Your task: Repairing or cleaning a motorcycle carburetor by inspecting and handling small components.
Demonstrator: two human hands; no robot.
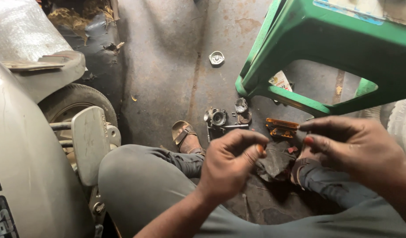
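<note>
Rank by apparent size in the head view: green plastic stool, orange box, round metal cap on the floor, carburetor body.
1. green plastic stool, by far the largest
2. orange box
3. carburetor body
4. round metal cap

Box and carburetor body look close in size, so that pair is unsure. The cap lies farther from the camera, which may shrink it.

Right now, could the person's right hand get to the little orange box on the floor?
Probably yes. The right hand hovers just above and beside the orange box, which lies open on the floor in front of the green stool. Nothing sits between them, though the fingers look pinched together.
</note>
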